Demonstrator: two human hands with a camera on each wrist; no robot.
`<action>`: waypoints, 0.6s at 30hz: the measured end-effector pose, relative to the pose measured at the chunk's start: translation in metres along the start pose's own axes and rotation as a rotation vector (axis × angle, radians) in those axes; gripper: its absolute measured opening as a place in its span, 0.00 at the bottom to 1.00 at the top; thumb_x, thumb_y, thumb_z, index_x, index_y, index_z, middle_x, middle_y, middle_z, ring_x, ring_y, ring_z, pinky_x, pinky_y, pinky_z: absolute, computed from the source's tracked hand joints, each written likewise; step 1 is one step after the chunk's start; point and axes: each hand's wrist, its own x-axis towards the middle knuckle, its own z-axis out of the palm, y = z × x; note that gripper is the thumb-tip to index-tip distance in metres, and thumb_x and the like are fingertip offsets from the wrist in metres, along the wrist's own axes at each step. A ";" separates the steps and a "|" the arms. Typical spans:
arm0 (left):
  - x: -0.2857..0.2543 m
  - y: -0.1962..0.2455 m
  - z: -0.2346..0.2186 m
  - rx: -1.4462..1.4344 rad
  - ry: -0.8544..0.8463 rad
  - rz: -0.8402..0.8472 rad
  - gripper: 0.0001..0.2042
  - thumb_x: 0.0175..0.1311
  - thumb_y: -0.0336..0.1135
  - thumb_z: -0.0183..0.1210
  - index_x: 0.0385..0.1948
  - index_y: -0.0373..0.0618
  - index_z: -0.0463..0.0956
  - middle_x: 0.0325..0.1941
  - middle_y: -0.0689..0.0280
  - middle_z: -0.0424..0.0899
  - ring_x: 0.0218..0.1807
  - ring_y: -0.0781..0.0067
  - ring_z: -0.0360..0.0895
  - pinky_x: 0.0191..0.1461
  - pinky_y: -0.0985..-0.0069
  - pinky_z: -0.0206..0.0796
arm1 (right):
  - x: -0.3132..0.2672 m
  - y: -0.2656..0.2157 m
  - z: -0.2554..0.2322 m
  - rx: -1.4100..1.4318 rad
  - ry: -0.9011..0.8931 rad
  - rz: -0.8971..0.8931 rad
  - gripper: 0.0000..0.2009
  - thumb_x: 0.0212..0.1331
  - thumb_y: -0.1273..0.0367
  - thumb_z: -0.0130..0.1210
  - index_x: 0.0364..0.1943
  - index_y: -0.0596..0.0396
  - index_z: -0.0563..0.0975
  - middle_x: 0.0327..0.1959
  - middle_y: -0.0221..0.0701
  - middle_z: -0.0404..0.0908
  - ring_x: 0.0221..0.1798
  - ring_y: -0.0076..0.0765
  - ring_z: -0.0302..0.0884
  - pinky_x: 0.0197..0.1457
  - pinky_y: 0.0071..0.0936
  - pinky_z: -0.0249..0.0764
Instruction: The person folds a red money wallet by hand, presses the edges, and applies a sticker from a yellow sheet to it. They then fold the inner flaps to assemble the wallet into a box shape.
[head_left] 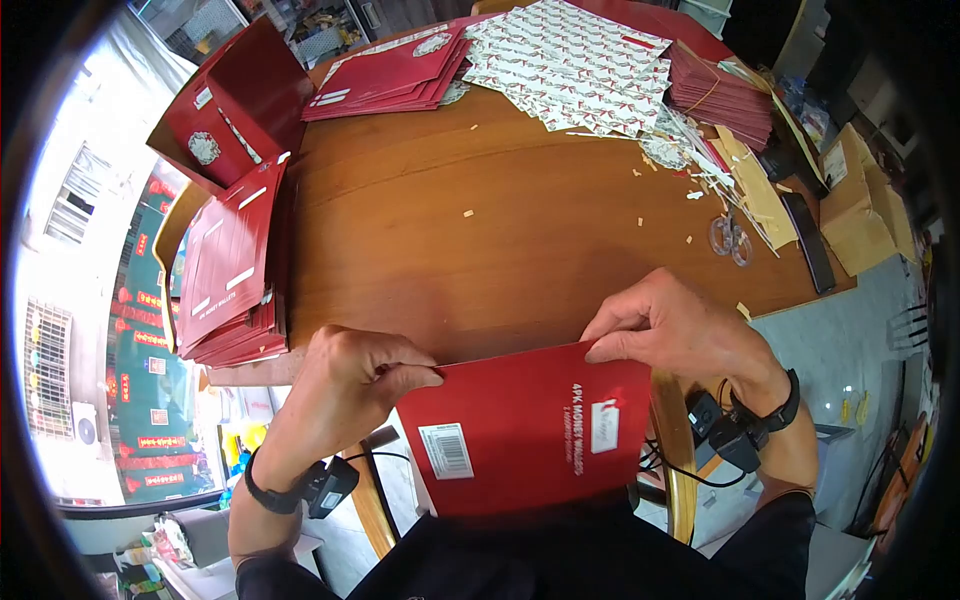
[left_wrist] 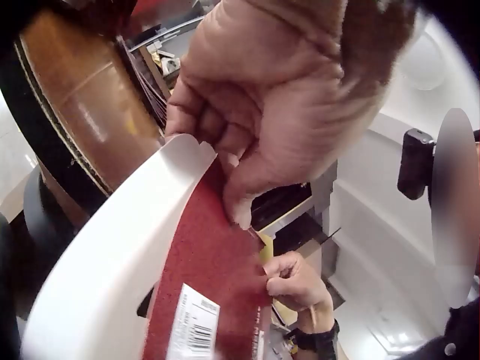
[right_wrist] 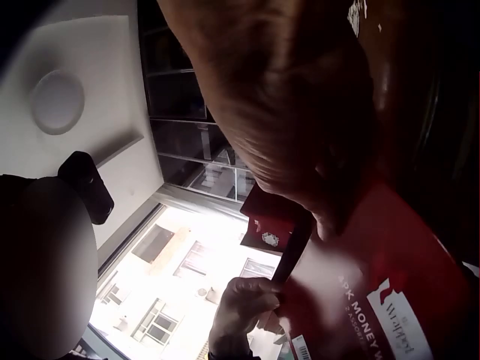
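A red printed card sleeve [head_left: 520,430] with a barcode label is held up over the table's near edge. The left hand [head_left: 350,385] pinches its upper left corner between thumb and fingers; the right hand [head_left: 685,335] pinches the upper right corner. In the left wrist view, the left hand [left_wrist: 277,97] grips the red card [left_wrist: 210,262], with a white sheet or flap [left_wrist: 112,247] beside it. From the right wrist, the right hand [right_wrist: 292,105] holds the red card [right_wrist: 375,270] near its printed text, and the left hand shows beyond.
Stacked red sleeves [head_left: 225,265] lie at the table's left, below a red box [head_left: 235,110]. More red sleeves [head_left: 390,75] and patterned sheets [head_left: 570,65] cover the back. Scissors [head_left: 730,238], paper strips, a phone [head_left: 808,243] and a banded red stack [head_left: 720,95] are at the right.
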 end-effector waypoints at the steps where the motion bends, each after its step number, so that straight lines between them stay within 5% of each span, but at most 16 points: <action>1: -0.002 -0.001 -0.001 0.000 0.000 0.004 0.07 0.64 0.28 0.73 0.35 0.33 0.89 0.32 0.57 0.92 0.32 0.73 0.88 0.36 0.73 0.77 | -0.001 0.005 -0.003 0.000 0.020 -0.038 0.11 0.65 0.68 0.67 0.45 0.61 0.89 0.34 0.41 0.91 0.35 0.33 0.87 0.44 0.32 0.80; 9: -0.009 -0.001 -0.006 -0.004 0.133 0.012 0.05 0.63 0.28 0.73 0.34 0.35 0.89 0.35 0.58 0.93 0.36 0.69 0.90 0.41 0.72 0.79 | -0.022 0.004 -0.002 -0.020 0.233 -0.077 0.08 0.64 0.70 0.68 0.42 0.60 0.89 0.35 0.38 0.91 0.34 0.34 0.87 0.43 0.31 0.81; 12: -0.016 -0.003 -0.005 0.058 0.226 0.142 0.05 0.61 0.28 0.74 0.35 0.39 0.89 0.35 0.59 0.92 0.37 0.64 0.90 0.42 0.70 0.79 | -0.032 0.006 0.003 -0.314 0.479 -0.548 0.05 0.59 0.74 0.70 0.39 0.56 0.88 0.34 0.35 0.91 0.34 0.43 0.90 0.38 0.34 0.84; 18: -0.022 -0.010 0.004 0.240 0.310 0.373 0.12 0.53 0.24 0.73 0.41 0.41 0.88 0.35 0.61 0.90 0.37 0.60 0.89 0.41 0.67 0.81 | -0.045 0.001 0.014 -0.488 0.620 -0.806 0.13 0.47 0.81 0.72 0.39 0.57 0.87 0.35 0.36 0.91 0.32 0.38 0.91 0.32 0.30 0.86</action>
